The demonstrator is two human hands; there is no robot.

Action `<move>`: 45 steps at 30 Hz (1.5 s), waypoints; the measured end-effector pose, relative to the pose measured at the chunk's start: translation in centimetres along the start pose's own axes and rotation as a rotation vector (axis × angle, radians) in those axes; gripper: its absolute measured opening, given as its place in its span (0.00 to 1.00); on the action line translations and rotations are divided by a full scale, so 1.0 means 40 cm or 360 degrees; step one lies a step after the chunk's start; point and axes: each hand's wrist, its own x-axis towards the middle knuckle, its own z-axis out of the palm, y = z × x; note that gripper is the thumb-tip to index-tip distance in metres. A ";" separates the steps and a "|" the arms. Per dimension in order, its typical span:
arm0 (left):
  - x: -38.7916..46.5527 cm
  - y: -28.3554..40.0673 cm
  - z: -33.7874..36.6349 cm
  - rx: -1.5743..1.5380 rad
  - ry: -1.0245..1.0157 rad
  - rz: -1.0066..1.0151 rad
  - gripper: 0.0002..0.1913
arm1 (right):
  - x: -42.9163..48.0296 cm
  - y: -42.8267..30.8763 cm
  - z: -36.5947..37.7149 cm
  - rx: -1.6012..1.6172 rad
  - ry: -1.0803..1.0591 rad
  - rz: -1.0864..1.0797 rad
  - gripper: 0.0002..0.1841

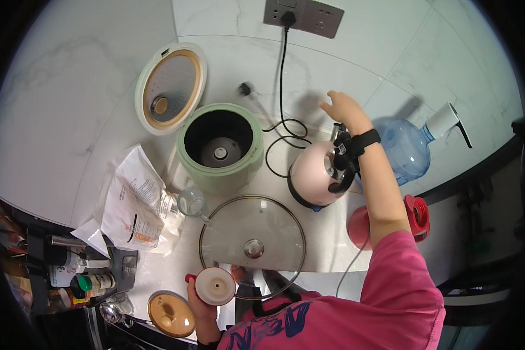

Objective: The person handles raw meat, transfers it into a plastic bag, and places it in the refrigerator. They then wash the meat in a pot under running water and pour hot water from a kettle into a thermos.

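My left hand (202, 313) grips a round red-rimmed lid (215, 285), with its cream inner side and small central hole facing up. My right hand (348, 111) is reached out past the kettle towards the tiled wall, fingers apart and nothing in them. Below that wrist, which wears a black strap with a small device, stands a pink electric kettle (313, 175); the strap partly hides its lid and black handle. Partly behind my right forearm is a red vacuum jug (358, 227), its round mouth showing on the other side of the arm.
A green rice cooker (221, 173) stands with its lid (173, 89) raised. Nearby are a large glass pot lid (253, 223), glass mug (191, 202), white bag (133, 205), amber lid (170, 315) and blue water bottle (404, 148) with a pump. A black cord (282, 78) hangs from the wall socket.
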 end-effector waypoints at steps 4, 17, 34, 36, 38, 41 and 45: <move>-0.014 -0.002 -0.004 0.0027 -0.0055 -0.0018 0.29 | 0.008 0.119 0.030 0.0111 -0.0515 0.0218 0.18; -0.048 -0.020 -0.020 0.0006 -0.0098 0.0055 0.28 | 0.039 0.077 0.024 -0.0333 -0.0526 0.0299 0.05; -0.004 -0.007 0.020 -0.0007 -0.0102 -0.0056 0.26 | -0.398 -0.028 0.244 0.2201 0.0863 0.0666 0.13; -0.009 -0.014 0.024 0.0034 -0.0112 0.0007 0.26 | -0.385 -0.039 0.266 0.2257 0.1020 0.0664 0.11; -0.020 -0.022 0.028 -0.0003 -0.0008 0.0032 0.26 | -0.389 -0.040 0.248 0.2295 0.1000 0.0693 0.11; -0.039 -0.035 0.037 0.0014 0.0092 0.0097 0.27 | -0.413 -0.038 0.178 0.2232 0.1060 0.0508 0.10; -0.055 -0.035 0.052 0.0002 0.0048 0.0124 0.28 | -0.478 -0.030 0.036 0.2194 0.1063 0.0357 0.11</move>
